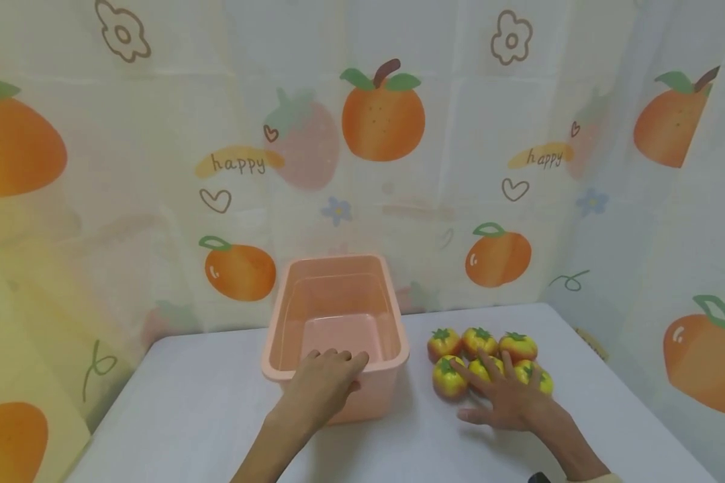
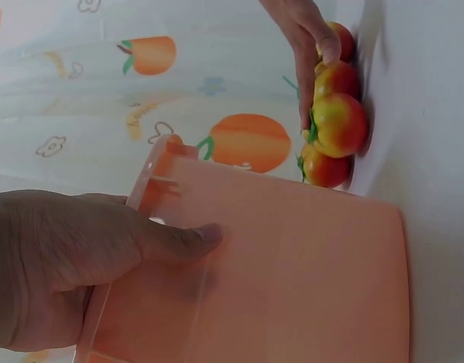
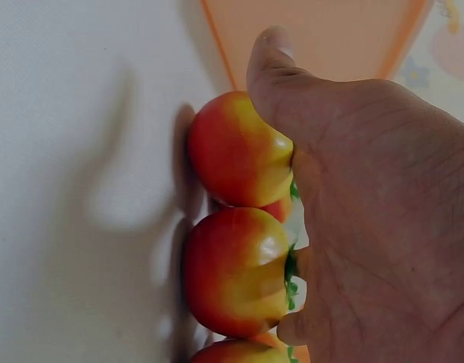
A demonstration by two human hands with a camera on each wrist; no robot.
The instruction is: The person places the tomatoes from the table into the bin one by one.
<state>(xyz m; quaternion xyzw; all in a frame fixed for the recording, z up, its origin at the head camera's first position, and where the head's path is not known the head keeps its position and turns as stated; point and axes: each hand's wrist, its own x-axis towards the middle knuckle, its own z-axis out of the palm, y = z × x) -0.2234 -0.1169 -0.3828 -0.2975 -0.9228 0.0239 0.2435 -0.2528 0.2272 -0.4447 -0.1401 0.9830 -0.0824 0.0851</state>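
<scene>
A pink plastic bin (image 1: 362, 396) stands on the table with nothing inside that shows. My left hand (image 1: 329, 382) grips its near rim; in the left wrist view the thumb (image 2: 194, 238) lies along the outer wall while the fingers go over the edge. To the right of the bin, several red-and-yellow tomatoes (image 1: 450, 377) with green leafy tops sit in two rows. Over the near row my right hand (image 1: 507, 396) is spread, palm down, fingers apart. In the right wrist view its fingertips are right at the tops of the tomatoes (image 3: 235, 272), with the thumb out toward the bin.
A white cloth covers the table (image 1: 205, 402). Behind it hangs a curtain (image 1: 423, 201) printed with oranges, hearts and the word "happy", close to the bin's far side. A small dark object (image 1: 539, 477) shows by the right forearm at the bottom edge.
</scene>
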